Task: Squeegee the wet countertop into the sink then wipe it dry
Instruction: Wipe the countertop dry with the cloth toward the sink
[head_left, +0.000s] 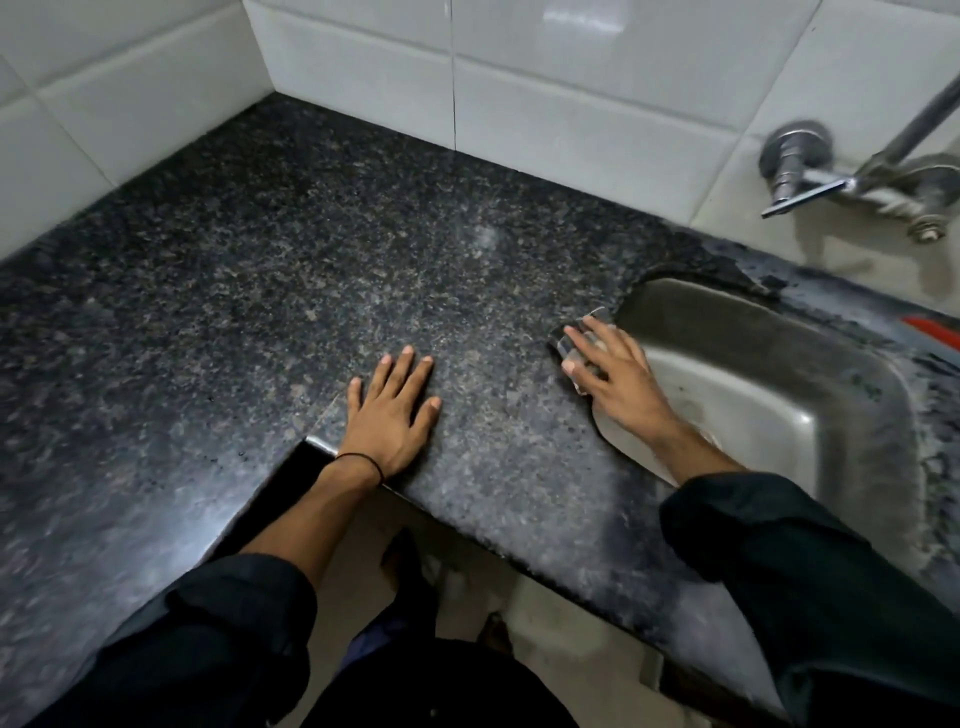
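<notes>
A dark speckled granite countertop (322, 270) fills the view, with a steel sink (810, 395) set into it at the right. My right hand (618, 379) presses on a small clear, blurred scraper-like piece (576, 345) at the sink's left rim. Whether that piece is a squeegee is hard to tell. My left hand (395, 410) lies flat on the counter near its front edge, fingers spread, holding nothing. A thin black band circles the left wrist.
White wall tiles (363, 67) close the back and left sides. A metal tap (810, 171) is mounted on the wall above the sink. Something red (935, 332) shows at the far right edge. The counter has an inner corner cut (311, 447) by my left wrist.
</notes>
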